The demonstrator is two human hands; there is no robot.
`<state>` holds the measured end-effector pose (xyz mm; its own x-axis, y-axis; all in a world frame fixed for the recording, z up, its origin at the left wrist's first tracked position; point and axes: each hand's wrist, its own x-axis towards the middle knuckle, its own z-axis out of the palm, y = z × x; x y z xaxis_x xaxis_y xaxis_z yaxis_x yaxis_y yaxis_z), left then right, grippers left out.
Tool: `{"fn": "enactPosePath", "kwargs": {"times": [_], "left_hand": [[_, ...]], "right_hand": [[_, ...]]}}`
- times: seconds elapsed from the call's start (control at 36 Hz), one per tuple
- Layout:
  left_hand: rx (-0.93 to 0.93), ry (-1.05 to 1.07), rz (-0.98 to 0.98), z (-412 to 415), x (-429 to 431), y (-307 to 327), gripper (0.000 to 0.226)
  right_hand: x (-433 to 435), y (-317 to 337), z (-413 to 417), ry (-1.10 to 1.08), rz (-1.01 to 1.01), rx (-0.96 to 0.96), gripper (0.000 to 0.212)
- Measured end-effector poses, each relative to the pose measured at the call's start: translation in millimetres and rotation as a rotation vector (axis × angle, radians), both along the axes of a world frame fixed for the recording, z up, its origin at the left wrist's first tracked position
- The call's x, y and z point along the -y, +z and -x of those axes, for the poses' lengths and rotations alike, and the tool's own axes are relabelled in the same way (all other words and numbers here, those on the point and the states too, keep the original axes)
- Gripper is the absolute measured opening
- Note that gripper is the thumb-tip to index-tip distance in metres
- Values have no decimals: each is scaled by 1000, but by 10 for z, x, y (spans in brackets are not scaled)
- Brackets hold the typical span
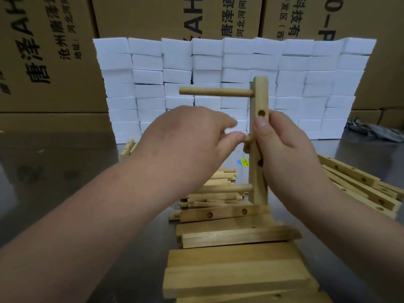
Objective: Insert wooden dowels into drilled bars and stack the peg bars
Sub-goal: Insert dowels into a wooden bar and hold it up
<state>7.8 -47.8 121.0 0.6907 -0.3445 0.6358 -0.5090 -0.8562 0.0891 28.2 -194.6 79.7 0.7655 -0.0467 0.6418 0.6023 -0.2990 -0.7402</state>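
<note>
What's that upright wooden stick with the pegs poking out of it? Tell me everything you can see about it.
It is a pale wooden bar, square-edged with a rounded top, held upright over a pile of loose bars. The right hand grips its middle, thumb on the front face. A top dowel and a bottom dowel stick out level to the left; the left hand holds a middle dowel at the bar between them. Two drilled holes show empty.

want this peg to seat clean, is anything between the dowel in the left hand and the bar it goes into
Nothing visible. The dowel pinched by the left hand meets the upright bar at its side. The right hand has its thumb just above that spot, not over it.
</note>
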Motion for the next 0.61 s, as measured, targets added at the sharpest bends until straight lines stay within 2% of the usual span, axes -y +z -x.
{"fn": "enactPosePath", "kwargs": {"times": [0.06, 0.11, 0.17, 0.19, 0.28, 0.39, 0.47, 0.61], "left_hand": [[138, 10, 20, -1, -25, 6, 42], [258, -37, 157, 11, -56, 14, 33], [298, -64, 327, 6, -86, 12, 21], [286, -50, 397, -10, -92, 3, 24], [135, 66, 493, -76, -85, -20, 27], [-201, 110, 497, -214, -98, -94, 28], [-382, 86, 522, -291, -83, -174, 46], [-439, 27, 671, -401, -95, -285, 36]], "right_hand": [[21, 3, -48, -15, -78, -109, 15], [58, 18, -104, -30, -194, -200, 17], [101, 56, -144, 13, -349, -252, 19], [123, 73, -160, 50, -434, -270, 19], [173, 120, -188, 183, -676, -316, 13], [151, 122, -223, 277, -861, -352, 8], [99, 91, -230, 322, -903, -377, 9], [44, 36, -225, 381, -877, -417, 8]]}}
